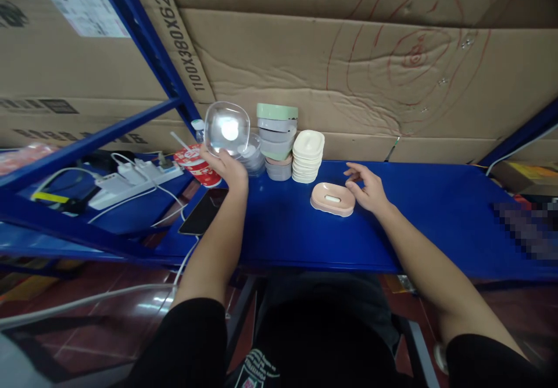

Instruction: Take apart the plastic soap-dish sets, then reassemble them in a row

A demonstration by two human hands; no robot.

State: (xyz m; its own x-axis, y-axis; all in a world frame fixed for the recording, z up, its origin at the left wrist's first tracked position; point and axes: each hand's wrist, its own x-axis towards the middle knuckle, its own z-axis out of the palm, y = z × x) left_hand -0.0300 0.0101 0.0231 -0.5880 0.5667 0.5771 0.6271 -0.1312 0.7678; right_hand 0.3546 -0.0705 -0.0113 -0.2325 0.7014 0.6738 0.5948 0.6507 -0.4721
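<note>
My left hand (pixel 226 168) is closed on the edge of a clear, rounded-square plastic dish (pixel 217 125) and holds it up off the table. Behind it stand more clear plastic dishes (pixel 253 161), partly hidden. A pink soap dish (pixel 323 191) with an oval opening lies on the blue table. My right hand (pixel 367 188) hovers just right of it, fingers apart and empty; whether a fingertip touches the rim I cannot tell. Left of centre rises a stack of green, grey and pink trays (pixel 277 138). Beside that is a stack of cream-coloured soap dish pieces (pixel 307 158).
A red paper cup (pixel 204 170) with a straw and a dark phone (pixel 203 214) sit at the left. Behind a blue metal post are a white power strip (pixel 117 187) and cables. Cardboard (pixel 279 57) walls off the back of the blue table (pixel 427 219).
</note>
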